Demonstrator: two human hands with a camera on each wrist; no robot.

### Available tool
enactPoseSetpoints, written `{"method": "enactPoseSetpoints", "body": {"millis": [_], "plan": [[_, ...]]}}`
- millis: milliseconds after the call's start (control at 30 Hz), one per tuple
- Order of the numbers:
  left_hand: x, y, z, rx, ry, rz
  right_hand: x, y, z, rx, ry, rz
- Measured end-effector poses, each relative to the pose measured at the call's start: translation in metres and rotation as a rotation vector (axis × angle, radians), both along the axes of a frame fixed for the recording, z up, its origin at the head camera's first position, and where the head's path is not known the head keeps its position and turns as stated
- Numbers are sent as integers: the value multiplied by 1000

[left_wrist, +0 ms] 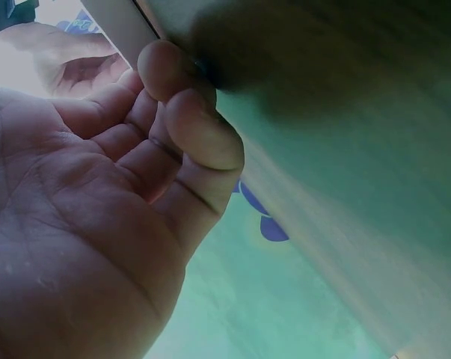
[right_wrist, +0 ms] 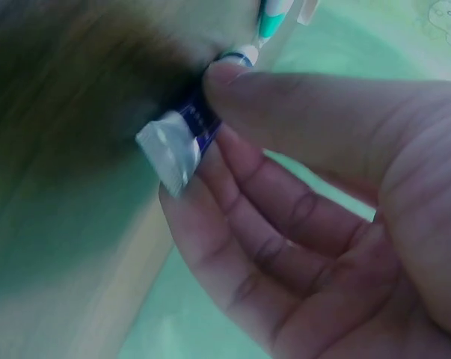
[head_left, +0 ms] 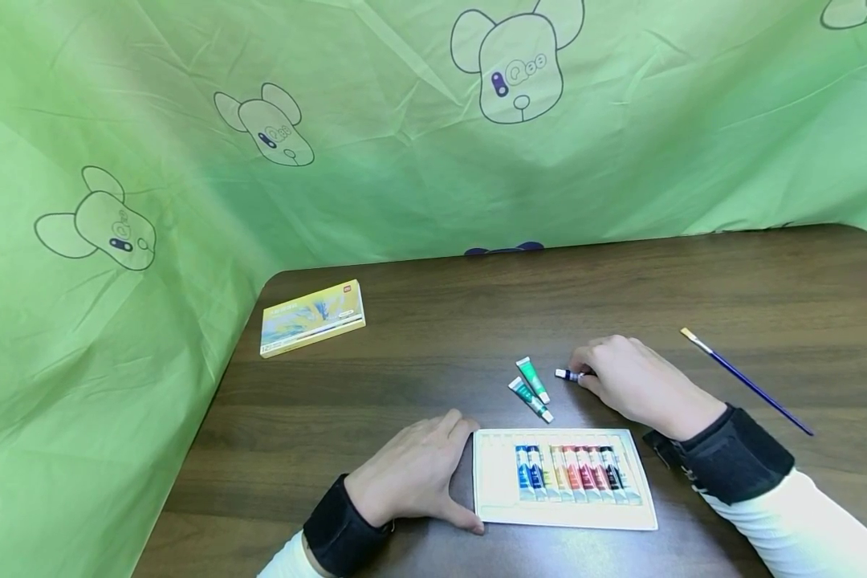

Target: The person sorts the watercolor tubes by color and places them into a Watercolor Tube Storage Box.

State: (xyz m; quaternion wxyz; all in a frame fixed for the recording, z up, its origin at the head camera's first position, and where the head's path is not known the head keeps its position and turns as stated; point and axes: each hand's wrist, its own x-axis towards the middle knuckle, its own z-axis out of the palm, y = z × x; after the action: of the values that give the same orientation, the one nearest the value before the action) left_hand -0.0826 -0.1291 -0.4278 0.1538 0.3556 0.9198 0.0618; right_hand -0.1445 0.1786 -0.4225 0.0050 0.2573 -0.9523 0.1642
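In the head view my right hand (head_left: 632,381) pinches a small dark blue paint tube (right_wrist: 199,120) between thumb and fingers, low over the table. Its white cap points left, and the crimped silver end shows in the right wrist view. My left hand (head_left: 422,470) spans the left edge of a white paint tray (head_left: 493,482), thumb at the near corner and fingertips at the far one. Several coloured tubes (head_left: 574,474) lie side by side in that tray. Beyond it lie two green paint tubes, a lighter one (head_left: 532,380) and a darker one (head_left: 531,399).
A yellow paint box (head_left: 313,319) lies at the back left of the brown wooden table (head_left: 419,345). To the right of my right hand lies a blue-handled paintbrush (head_left: 747,381). Green cloth (head_left: 376,177) with bear-like drawings hangs along the table's back and left edges.
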Motion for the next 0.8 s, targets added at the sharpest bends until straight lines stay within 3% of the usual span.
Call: {"method": "enactPoseSetpoints", "body": {"millis": [433, 800], "plan": [[0, 1, -1, 0, 23, -11, 4, -1, 3, 11, -32, -103], [1, 1, 1, -3, 22, -8, 7, 0, 10, -136, -77, -158]]}}
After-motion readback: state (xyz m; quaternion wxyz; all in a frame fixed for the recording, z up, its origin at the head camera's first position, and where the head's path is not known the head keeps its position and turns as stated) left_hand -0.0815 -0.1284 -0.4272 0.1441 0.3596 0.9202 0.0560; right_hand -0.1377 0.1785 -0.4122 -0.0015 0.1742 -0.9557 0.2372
